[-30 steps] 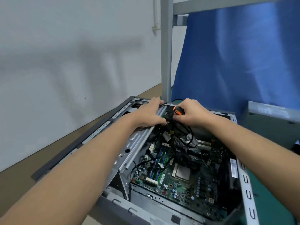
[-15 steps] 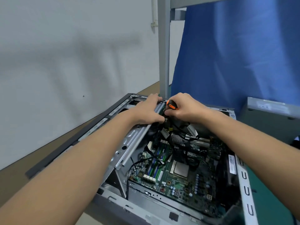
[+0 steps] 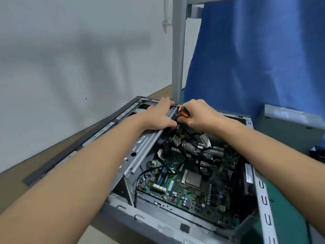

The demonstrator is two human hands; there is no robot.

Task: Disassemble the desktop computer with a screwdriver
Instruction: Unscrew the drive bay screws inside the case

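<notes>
Setting: pale grey wall at 10 o'clock, with a white pipe and a grey metal post at 12 o'clock; a blue cloth hung at 1 to 2 o'clock. Brown desk, with a green mat on it at 4 o'clock.

Item: desktop computer, lying on its side at the centre of the desk, open side up. Inside lay a green motherboard with a square processor. A tilted metal bracket ran from 7 to 12 o'clock of the case.

Obstructions: black cables with white connectors crossed the board's 12 o'clock end, directly under the hands. Both forearms covered much of the case edges.

Hands: the left hand gripped the bracket's far end, fingers curled over it. The right hand, touching it at 12 o'clock, was closed around the orange-and-black screwdriver. Its tip was hidden.

Surroundings: dark panel strip at 9 o'clock beside the case; grey box at 3 o'clock.

Writing: white label on the 3 o'clock wall and board print, both too small to read.
</notes>
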